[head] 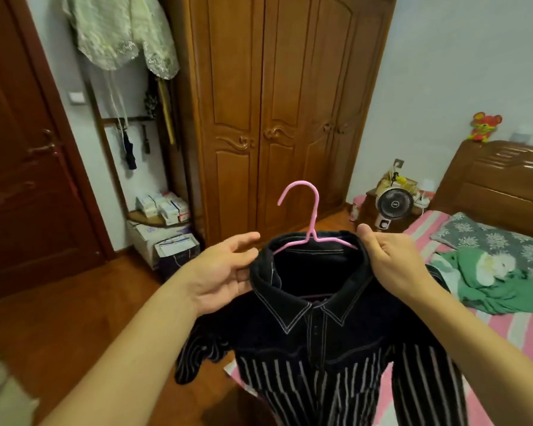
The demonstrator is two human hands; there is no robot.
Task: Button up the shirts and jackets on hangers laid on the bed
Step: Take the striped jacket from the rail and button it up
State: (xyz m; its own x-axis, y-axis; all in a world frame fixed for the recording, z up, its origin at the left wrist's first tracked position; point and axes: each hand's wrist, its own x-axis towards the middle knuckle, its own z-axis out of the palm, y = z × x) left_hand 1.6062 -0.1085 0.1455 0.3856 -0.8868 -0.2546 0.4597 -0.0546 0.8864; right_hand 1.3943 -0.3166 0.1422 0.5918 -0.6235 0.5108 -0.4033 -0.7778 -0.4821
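A dark, white-stitched shirt [314, 327] with striped lower half hangs buttoned on a pink hanger [308, 216], held upright.

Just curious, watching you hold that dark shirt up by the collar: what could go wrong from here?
The shirt hangs partly past the bed edge, so it might slide to the floor. The left hand and right hand tugging the collar could pull it off the pink hanger.

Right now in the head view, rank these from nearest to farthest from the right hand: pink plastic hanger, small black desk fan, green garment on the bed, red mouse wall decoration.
From the right hand:
1. Pink plastic hanger, just left of it.
2. Green garment, right, on the bed.
3. Small black desk fan, beyond, by the headboard.
4. Red mouse wall decoration, high on the far wall.
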